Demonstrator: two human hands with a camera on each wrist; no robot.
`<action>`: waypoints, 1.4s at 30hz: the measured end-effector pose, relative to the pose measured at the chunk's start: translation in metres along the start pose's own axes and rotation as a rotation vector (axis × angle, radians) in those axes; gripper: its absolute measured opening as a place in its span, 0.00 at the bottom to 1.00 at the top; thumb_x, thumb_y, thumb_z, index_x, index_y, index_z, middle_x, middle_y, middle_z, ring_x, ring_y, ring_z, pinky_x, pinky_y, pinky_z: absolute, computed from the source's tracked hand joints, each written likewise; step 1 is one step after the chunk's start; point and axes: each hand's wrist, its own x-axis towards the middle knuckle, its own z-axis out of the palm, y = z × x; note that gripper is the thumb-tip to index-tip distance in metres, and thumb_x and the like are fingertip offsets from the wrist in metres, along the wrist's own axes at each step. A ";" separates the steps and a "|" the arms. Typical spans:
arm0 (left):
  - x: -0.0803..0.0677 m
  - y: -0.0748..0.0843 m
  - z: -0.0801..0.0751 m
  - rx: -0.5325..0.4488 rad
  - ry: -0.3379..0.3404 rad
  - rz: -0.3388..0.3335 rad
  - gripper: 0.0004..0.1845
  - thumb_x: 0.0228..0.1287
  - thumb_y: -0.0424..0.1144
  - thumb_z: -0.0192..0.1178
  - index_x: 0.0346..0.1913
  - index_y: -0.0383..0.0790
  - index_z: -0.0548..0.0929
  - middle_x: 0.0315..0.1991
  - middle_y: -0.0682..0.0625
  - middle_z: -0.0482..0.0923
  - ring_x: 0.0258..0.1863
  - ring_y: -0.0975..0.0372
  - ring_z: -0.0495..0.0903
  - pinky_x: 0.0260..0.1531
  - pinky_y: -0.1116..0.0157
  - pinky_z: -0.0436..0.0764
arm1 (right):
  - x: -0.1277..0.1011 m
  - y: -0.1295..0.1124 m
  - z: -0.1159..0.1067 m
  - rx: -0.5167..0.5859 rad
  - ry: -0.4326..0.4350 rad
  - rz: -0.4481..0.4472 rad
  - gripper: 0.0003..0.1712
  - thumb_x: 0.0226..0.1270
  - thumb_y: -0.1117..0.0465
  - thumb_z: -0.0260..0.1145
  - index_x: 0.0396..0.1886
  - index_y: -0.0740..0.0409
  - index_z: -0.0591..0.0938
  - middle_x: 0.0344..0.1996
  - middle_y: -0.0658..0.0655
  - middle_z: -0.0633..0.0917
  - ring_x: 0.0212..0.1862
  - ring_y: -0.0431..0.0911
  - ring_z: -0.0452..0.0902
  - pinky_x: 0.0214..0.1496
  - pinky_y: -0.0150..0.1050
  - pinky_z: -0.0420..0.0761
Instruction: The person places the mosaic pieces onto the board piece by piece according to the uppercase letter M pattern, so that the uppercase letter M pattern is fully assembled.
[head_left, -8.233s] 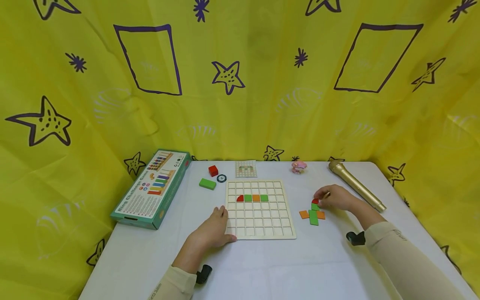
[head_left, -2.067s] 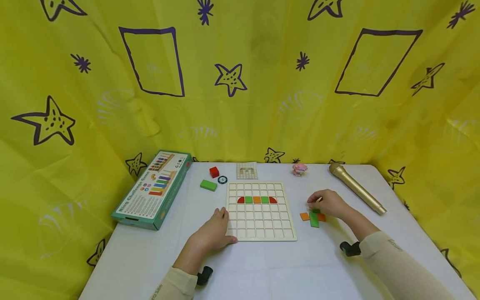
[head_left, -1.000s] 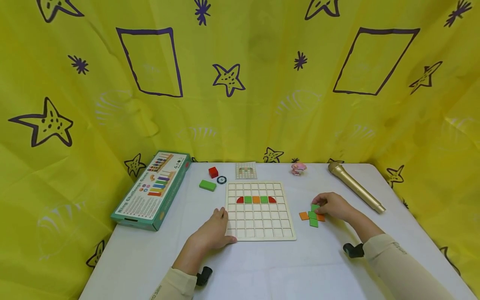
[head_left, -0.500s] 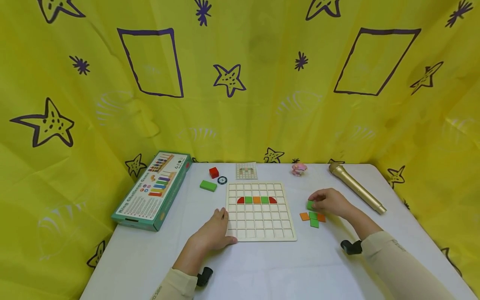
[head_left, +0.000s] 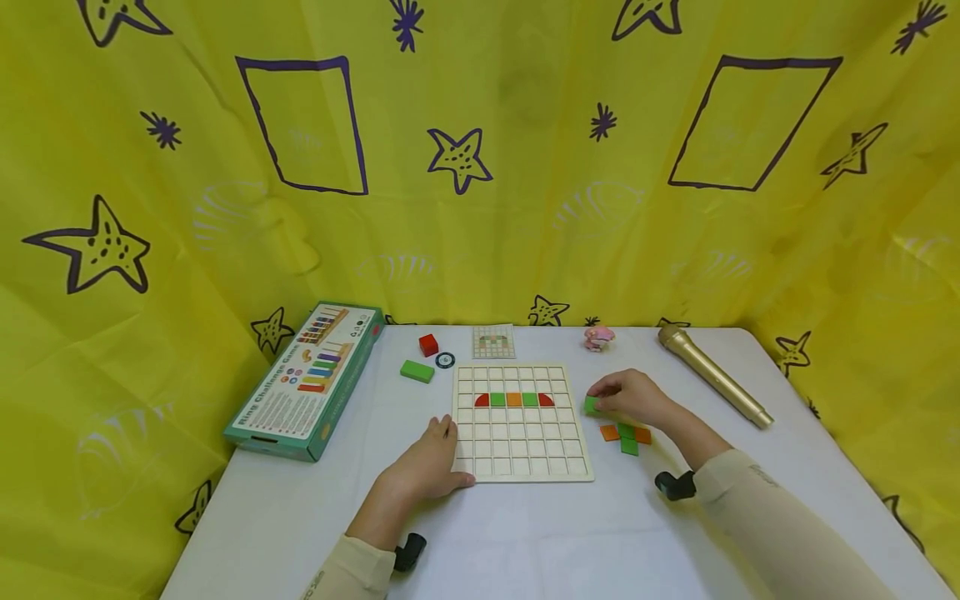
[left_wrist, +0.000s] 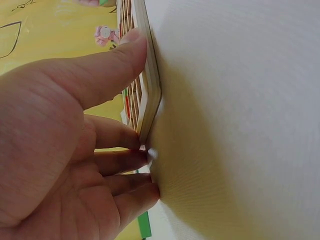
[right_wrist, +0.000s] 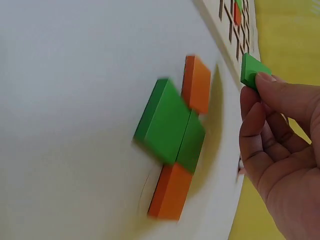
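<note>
Between thumb and fingers, my right hand [head_left: 630,395] pinches a square green tile [right_wrist: 251,67], held just right of the wooden grid board [head_left: 525,458]. On the board one row reads red quarter-round, green, orange [head_left: 513,400], green, red quarter-round [head_left: 546,401]. My left hand [head_left: 423,458] touches the board's near left corner, thumb on the near edge and fingers along the left side, as the left wrist view shows. Below my right hand several loose tiles lie together, green [right_wrist: 167,122] and orange [right_wrist: 197,85].
Behind the board lies a pattern card [head_left: 493,342]. Left of it are a red cube [head_left: 428,345], a green block [head_left: 417,372], a round chip [head_left: 445,360] and a game box [head_left: 307,379]. A pink figurine [head_left: 598,337] and a gold microphone [head_left: 716,375] stand and lie at right.
A red quarter-round was added at the row's right end. Since then my right hand has taken a green tile from the loose ones and moved left toward the board. My left hand stays put.
</note>
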 end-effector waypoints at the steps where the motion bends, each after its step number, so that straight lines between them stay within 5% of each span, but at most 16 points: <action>1: 0.000 0.000 0.000 -0.003 0.000 0.000 0.50 0.59 0.51 0.73 0.72 0.20 0.61 0.75 0.31 0.57 0.76 0.41 0.53 0.70 0.50 0.63 | 0.002 -0.002 0.002 0.005 -0.003 -0.006 0.09 0.64 0.65 0.73 0.43 0.60 0.89 0.37 0.51 0.88 0.41 0.46 0.78 0.47 0.42 0.78; 25: -0.001 0.003 -0.003 0.000 -0.011 -0.025 0.51 0.58 0.51 0.73 0.73 0.22 0.61 0.75 0.33 0.57 0.76 0.42 0.53 0.70 0.50 0.65 | 0.040 -0.064 0.060 0.071 -0.056 -0.087 0.04 0.63 0.64 0.74 0.37 0.56 0.90 0.38 0.50 0.88 0.45 0.45 0.78 0.51 0.44 0.79; 42: -0.002 0.004 -0.004 -0.007 -0.023 -0.035 0.51 0.59 0.53 0.73 0.73 0.23 0.61 0.76 0.33 0.57 0.76 0.42 0.53 0.69 0.50 0.66 | 0.051 -0.089 0.081 0.095 -0.087 -0.123 0.03 0.63 0.65 0.74 0.36 0.55 0.90 0.36 0.48 0.88 0.42 0.42 0.79 0.48 0.41 0.80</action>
